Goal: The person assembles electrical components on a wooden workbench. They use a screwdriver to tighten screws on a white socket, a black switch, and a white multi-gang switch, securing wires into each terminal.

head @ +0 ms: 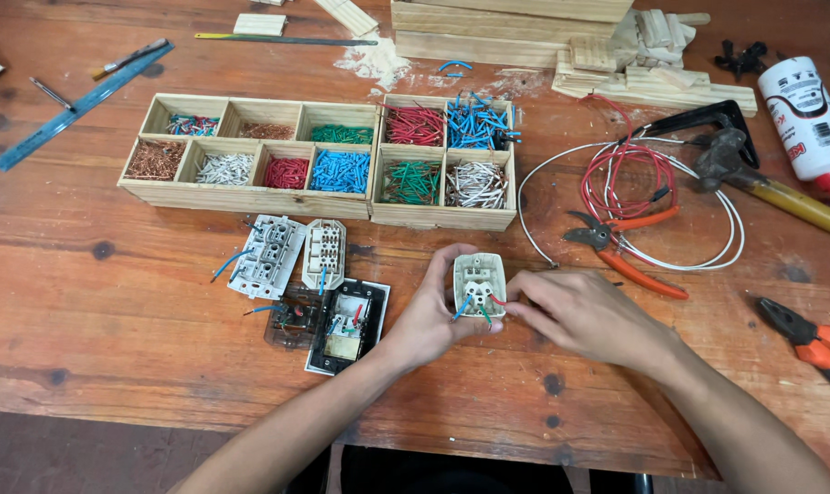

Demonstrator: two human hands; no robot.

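Head view: the left hand [430, 320] grips a small white socket [479, 284], fingers curled behind it and the thumb on its left edge, holding it upright just above the table [113, 348], near the front edge. The socket is a rounded rectangle of off-white plastic, its open back turned toward the camera, with pale inner ribs and terminals showing. Three short wires stick out of its lower part: a blue one at the left, a green one in the middle, a red one at the right. The right hand [584, 311] is closed in a pinch, its fingertips touching the socket's right side at the red wire.

Left of the hands lie other opened switch parts [268, 256], white and black, some with blue wires. Behind them stand two wooden trays [250, 197], their compartments filled with cut wire pieces in red, blue, green, white and copper. To the right are orange cutters [630, 261] on a coil [630, 178] of red and white wire, a glue bottle [808, 119] and pliers [813, 343] at the edge. A blue ruler [76, 108] lies far left
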